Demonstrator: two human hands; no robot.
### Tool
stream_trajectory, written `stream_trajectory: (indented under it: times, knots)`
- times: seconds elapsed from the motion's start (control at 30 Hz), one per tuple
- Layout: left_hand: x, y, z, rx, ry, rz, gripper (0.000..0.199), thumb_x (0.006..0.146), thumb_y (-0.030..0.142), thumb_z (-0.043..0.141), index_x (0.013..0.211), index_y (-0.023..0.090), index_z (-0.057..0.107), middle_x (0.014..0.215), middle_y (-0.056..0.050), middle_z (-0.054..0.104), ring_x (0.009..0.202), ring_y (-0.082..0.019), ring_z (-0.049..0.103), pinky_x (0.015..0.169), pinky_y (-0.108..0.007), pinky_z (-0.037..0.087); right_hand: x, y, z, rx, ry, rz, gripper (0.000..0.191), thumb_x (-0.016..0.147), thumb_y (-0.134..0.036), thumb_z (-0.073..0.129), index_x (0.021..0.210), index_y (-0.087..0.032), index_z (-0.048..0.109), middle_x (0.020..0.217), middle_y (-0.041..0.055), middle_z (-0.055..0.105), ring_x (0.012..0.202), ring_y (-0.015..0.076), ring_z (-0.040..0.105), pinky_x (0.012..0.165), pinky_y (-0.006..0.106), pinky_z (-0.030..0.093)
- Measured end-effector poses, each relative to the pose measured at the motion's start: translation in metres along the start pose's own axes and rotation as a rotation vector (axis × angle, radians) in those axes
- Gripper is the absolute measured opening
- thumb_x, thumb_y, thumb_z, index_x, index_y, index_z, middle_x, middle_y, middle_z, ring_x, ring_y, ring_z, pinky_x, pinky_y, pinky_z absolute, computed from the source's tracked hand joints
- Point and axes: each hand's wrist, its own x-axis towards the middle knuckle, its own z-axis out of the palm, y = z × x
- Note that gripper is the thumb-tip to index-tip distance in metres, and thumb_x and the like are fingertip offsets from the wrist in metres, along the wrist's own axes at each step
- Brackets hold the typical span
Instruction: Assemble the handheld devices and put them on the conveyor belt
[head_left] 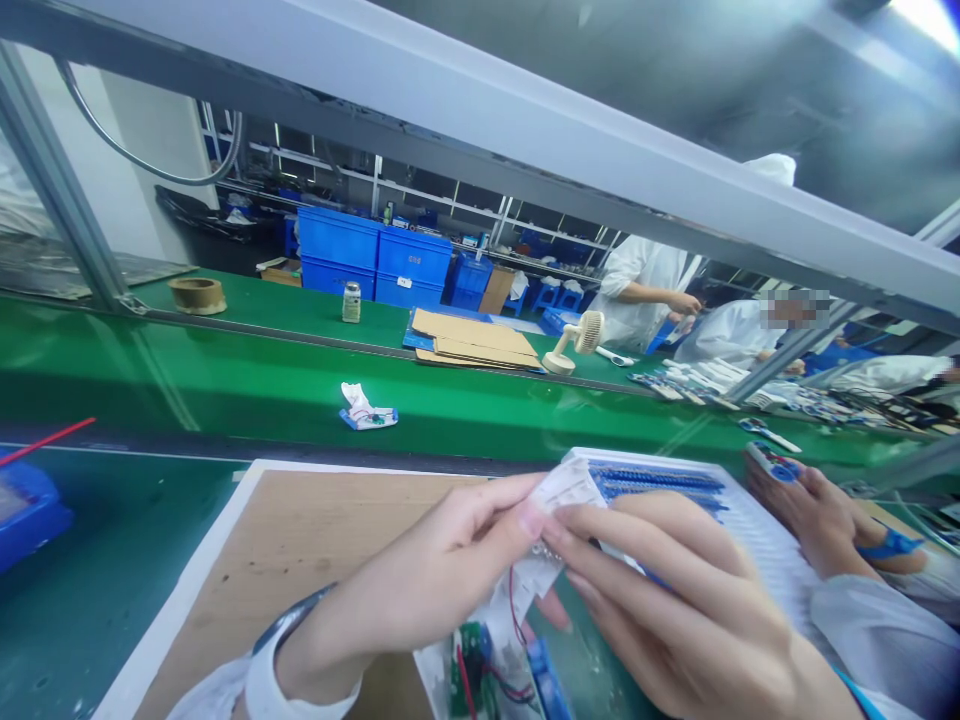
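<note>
My left hand (420,570) and my right hand (660,610) pinch a crumpled white wrapper (559,490) between their fingertips, close together. Below it hangs a green circuit board (469,670) with red wires (514,610) and a blue component (544,680); I cannot tell whether the wrapper joins them. A white tray (757,540) holding rows of blue connector strips (656,482) lies under my right hand. A grey wrist strap (289,620) circles my left wrist. A co-worker's hand (814,520), with a blue wrist strap, rests at the tray's right edge.
My hands are above a white-framed cardboard board (300,540). Beyond is a green conveyor belt (225,370) carrying a crumpled white item, with a cardboard stack, small fan, tape roll and jar farther back. Blue crates and co-workers stand behind; a metal bar crosses overhead.
</note>
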Motion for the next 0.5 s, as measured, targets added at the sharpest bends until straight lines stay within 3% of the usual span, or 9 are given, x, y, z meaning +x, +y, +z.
stream_trajectory:
  times: [0.07, 0.2, 0.3, 0.37, 0.43, 0.5]
  knots:
    - [0.002, -0.004, -0.001, 0.031, 0.023, 0.034, 0.042, 0.097, 0.051, 0.054, 0.13, 0.028, 0.064, 0.087, 0.0, 0.065, 0.075, -0.01, 0.062, 0.068, -0.017, 0.05, 0.002, 0.001, 0.0, 0.018, 0.019, -0.012, 0.022, 0.089, -0.01, 0.053, 0.105, -0.015, 0.068, 0.095, 0.007, 0.072, 0.087, 0.0158, 0.067, 0.073, 0.027, 0.06]
    - [0.005, -0.01, -0.001, 0.055, 0.04, 0.04, 0.047, 0.097, 0.052, 0.053, 0.138, 0.028, 0.057, 0.083, 0.001, 0.066, 0.072, -0.01, 0.065, 0.063, -0.016, 0.05, 0.001, 0.004, 0.0, 0.121, 0.092, 0.119, 0.011, 0.093, -0.014, 0.058, 0.1, -0.017, 0.066, 0.09, 0.0062, 0.069, 0.08, 0.0134, 0.065, 0.068, 0.027, 0.056]
    - [0.005, -0.011, -0.001, 0.127, 0.073, 0.053, 0.047, 0.099, 0.048, 0.051, 0.142, 0.027, 0.053, 0.108, -0.004, 0.07, 0.079, -0.012, 0.066, 0.071, -0.02, 0.054, 0.001, 0.002, 0.0, 0.148, 0.087, 0.144, 0.005, 0.091, -0.014, 0.065, 0.094, -0.018, 0.066, 0.084, 0.0033, 0.068, 0.076, 0.0115, 0.063, 0.068, 0.025, 0.055]
    - [0.004, -0.012, -0.001, 0.181, 0.101, 0.053, 0.047, 0.1, 0.048, 0.05, 0.141, 0.027, 0.053, 0.129, -0.007, 0.064, 0.1, -0.018, 0.066, 0.075, -0.022, 0.055, 0.001, -0.003, 0.001, 0.166, 0.089, 0.133, 0.007, 0.089, -0.009, 0.066, 0.092, -0.016, 0.066, 0.083, 0.0032, 0.068, 0.076, 0.0111, 0.062, 0.068, 0.024, 0.056]
    - [0.004, -0.012, -0.002, 0.231, 0.147, 0.045, 0.047, 0.1, 0.048, 0.05, 0.141, 0.027, 0.053, 0.141, -0.007, 0.056, 0.129, -0.026, 0.051, 0.077, -0.021, 0.055, 0.0, -0.007, 0.004, 0.165, 0.091, 0.136, 0.01, 0.087, -0.005, 0.065, 0.093, -0.014, 0.066, 0.084, 0.004, 0.069, 0.077, 0.0114, 0.062, 0.068, 0.024, 0.056]
    - [0.003, -0.014, -0.002, 0.267, 0.176, 0.044, 0.047, 0.099, 0.047, 0.051, 0.141, 0.027, 0.054, 0.143, -0.006, 0.053, 0.142, -0.029, 0.035, 0.078, -0.02, 0.054, -0.002, -0.01, 0.006, 0.154, 0.087, 0.15, 0.014, 0.087, -0.004, 0.062, 0.097, -0.014, 0.066, 0.087, 0.0047, 0.07, 0.078, 0.0121, 0.062, 0.067, 0.025, 0.057]
